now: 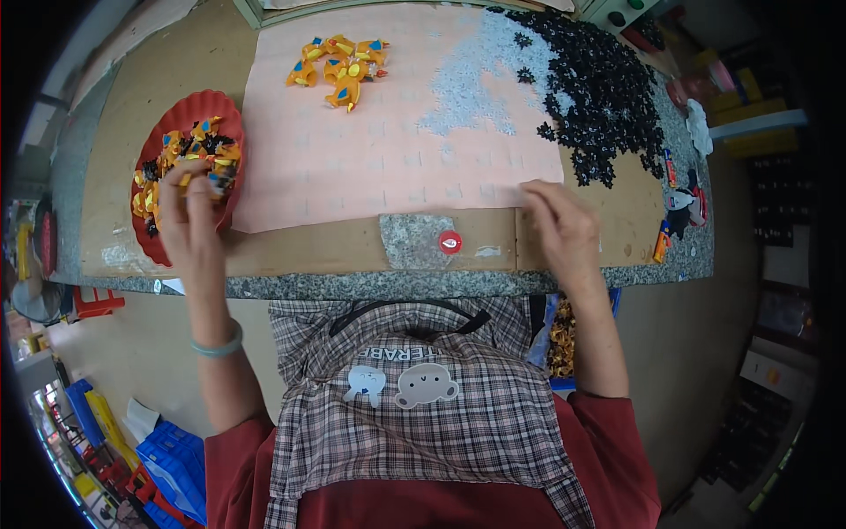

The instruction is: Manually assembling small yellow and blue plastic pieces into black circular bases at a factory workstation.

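My left hand [192,216] is over a red scalloped basket [231,212] at the left, smeared by motion. Its fingertips are among small orange toy figures [207,126] with yellow bellies and blue wing patches; whether they grip one is unclear. Dark pieces lie between those figures. At the front right edge of a pink sheet [352,167], my right hand [566,225] is closed, thumb and forefinger drawn together; anything between them is too small to make out. More orange figures [344,70] sit in a cluster toward the sheet's far side.
Translucent white small parts [480,79] spread over the sheet's far right, beside a heap of black star-shaped parts [608,97]. A round red piece [449,242] lies near the table's front edge [352,284]. Below the table, a blue crate [561,344] holds orange-brown parts.
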Available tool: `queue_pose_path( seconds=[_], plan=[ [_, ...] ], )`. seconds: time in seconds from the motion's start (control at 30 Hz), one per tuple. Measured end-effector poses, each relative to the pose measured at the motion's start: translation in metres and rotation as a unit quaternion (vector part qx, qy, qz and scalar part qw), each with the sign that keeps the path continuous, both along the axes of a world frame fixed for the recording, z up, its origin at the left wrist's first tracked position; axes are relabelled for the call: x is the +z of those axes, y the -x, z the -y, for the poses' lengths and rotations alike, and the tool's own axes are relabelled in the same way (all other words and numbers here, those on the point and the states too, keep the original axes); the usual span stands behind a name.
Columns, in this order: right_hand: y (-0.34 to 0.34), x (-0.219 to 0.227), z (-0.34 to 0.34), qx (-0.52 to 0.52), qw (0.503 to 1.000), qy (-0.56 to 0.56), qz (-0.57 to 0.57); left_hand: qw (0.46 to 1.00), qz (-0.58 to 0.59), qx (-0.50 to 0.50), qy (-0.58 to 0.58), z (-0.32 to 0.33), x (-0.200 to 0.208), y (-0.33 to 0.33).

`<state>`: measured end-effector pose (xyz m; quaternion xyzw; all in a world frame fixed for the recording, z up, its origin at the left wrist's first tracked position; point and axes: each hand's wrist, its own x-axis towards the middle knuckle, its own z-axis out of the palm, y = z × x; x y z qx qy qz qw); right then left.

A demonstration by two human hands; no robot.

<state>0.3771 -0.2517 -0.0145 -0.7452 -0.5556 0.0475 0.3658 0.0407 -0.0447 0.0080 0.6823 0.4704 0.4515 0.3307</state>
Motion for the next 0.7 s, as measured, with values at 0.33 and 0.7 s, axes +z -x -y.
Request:
queue_pose_path(
  seconds=[0.33, 0.7],
  plan=[
    [-0.063, -0.013, -0.036, -0.086, 0.989, 0.026, 0.122, 0.861, -0.348, 0.087, -0.36, -0.036, 0.009, -0.009],
    [-0.066, -0.003, -0.037, 0.034, 0.984, 0.097, 0.146, 0.946, -0.193, -0.123, -0.231, -0.027, -0.05, -0.111]
  ],
)
